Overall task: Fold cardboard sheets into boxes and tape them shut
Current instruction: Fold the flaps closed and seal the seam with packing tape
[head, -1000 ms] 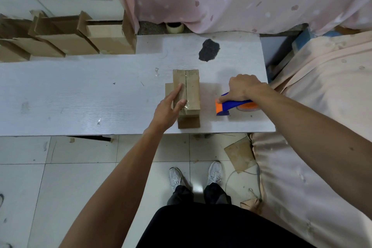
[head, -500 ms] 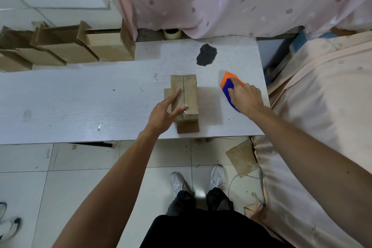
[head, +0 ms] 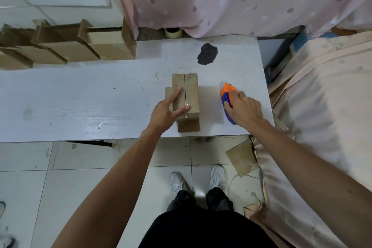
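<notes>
A small brown cardboard box point(head: 190, 90) lies on the white table point(head: 80, 102) near its front edge, with the top seam running away from me and flaps sticking out at the left and the front. My left hand point(head: 164, 113) rests on the box top with straight fingers and the thumb spread toward the near end. To the right of the box, my right hand point(head: 244, 109) grips a blue and orange tape dispenser point(head: 227, 91) that sits on the table, orange nose pointing away from me.
Several folded cardboard boxes point(head: 80, 46) lean in a row at the table's back left. A tape roll point(head: 173, 32) stands behind the table under a pink curtain. A dark patch point(head: 207, 53) marks the tabletop. Peach cloth point(head: 322, 106) covers the right side. A cardboard scrap point(head: 241, 157) lies on the floor.
My right hand swung the tape dispenser from lying sideways to pointing away from me, a little farther back on the table. My left hand stayed on the box.
</notes>
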